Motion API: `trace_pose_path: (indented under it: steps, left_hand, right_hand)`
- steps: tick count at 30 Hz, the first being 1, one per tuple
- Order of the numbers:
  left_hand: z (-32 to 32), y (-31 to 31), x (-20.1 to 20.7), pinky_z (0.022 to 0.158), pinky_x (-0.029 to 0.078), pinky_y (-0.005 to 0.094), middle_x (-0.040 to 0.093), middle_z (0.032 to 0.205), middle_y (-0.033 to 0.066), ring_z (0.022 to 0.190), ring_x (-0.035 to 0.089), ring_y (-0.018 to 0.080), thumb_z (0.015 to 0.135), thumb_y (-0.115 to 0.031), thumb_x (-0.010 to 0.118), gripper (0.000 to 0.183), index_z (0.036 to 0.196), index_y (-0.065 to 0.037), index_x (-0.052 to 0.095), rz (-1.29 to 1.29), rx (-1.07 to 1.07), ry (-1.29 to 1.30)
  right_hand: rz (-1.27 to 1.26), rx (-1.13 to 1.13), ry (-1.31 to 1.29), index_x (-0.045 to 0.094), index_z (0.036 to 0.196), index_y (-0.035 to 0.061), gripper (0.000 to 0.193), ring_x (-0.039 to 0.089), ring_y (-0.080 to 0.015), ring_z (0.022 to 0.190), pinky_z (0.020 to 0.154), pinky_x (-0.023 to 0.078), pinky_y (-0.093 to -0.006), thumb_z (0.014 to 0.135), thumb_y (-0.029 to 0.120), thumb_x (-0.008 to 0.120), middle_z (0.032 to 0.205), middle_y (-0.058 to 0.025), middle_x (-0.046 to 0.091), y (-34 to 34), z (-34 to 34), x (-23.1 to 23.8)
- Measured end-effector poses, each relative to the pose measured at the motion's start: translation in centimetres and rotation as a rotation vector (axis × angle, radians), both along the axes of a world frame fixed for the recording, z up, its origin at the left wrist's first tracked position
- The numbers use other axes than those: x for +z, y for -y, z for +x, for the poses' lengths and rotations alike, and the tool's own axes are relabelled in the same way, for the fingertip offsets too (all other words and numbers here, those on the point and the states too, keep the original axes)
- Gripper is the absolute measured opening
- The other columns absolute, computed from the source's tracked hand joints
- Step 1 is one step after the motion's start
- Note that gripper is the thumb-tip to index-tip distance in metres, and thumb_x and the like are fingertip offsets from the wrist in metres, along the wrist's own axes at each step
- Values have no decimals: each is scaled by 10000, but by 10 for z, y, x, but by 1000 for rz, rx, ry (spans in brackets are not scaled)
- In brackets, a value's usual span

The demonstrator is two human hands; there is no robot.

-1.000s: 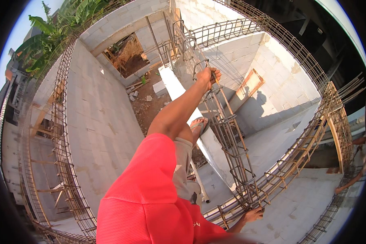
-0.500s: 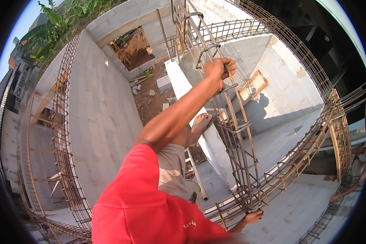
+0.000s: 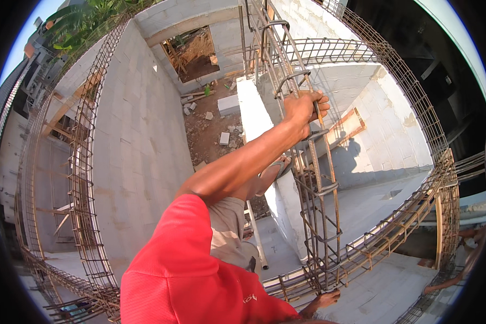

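My left hand (image 3: 306, 112) is closed around a rod of an upright rebar column cage (image 3: 317, 175). My left arm reaches across in a red sleeve. Dark square stirrups ring the column's long rods, and its foot meets a horizontal rebar beam cage (image 3: 362, 249). Low at the column's foot is my right hand (image 3: 324, 301), its fingers curled against the rebar; part of the grip is hidden. Beside the column, my sandalled foot (image 3: 278, 167) rests on a white wall top (image 3: 254, 110).
A grey block wall (image 3: 140, 129) rises at left, with another rebar cage (image 3: 83, 178) along it. Rubble and loose blocks (image 3: 228, 105) lie on the dirt floor far below. A pale pole (image 3: 256, 237) leans near my legs. Another person's arm (image 3: 443, 285) shows at right.
The view has shifted, so the column and my left hand appear farther right and lower. Both hands keep their places on the rebar.
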State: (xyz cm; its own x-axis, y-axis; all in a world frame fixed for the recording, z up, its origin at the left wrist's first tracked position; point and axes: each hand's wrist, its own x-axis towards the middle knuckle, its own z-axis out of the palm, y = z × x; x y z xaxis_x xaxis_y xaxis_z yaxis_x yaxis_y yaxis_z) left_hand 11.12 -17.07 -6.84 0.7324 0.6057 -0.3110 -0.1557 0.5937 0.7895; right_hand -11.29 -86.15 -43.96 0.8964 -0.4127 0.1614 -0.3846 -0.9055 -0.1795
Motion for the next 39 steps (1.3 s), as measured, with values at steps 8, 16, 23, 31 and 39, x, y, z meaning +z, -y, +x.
trace_pose_path:
  steps: [8,16,23,31,39]
  left_hand:
    - [-5,-3,4,817,632,355,730,1108,180,923,735,250,1031,-92,644,213,1177,62,620,-1,9,26]
    - [8,-21,-35,645,626,343,756,959,182,760,755,244,994,-65,656,144,1064,58,680,-147,111,-55]
    - [20,-38,-73,854,647,371,750,1128,185,994,763,277,997,-103,651,269,1200,71,621,-152,35,-147]
    - [32,-57,-113,875,652,371,752,1142,181,1016,770,282,1003,-111,617,268,1212,55,613,-202,26,-190]
    - [37,-57,-123,933,631,397,743,1145,170,1055,748,259,1023,-116,576,255,1221,43,589,-189,18,-200]
  right_hand:
    - [-143,60,-27,560,1236,121,537,538,-408,974,839,444,-541,1093,514,224,1206,-172,572,2,10,4]
    - [-242,152,-3,553,1224,116,531,532,-391,951,825,436,-524,1096,517,229,1184,-168,564,4,8,1]
    - [-302,223,30,543,1206,110,528,518,-365,915,812,422,-493,1102,522,231,1155,-158,549,11,3,-6]
    - [-355,173,60,518,1195,107,521,481,-324,853,818,390,-427,1114,528,221,1112,-126,514,13,5,-15]
    - [-282,153,59,545,1196,165,467,497,-360,928,776,459,-513,1131,493,218,1188,-120,536,3,2,-7]
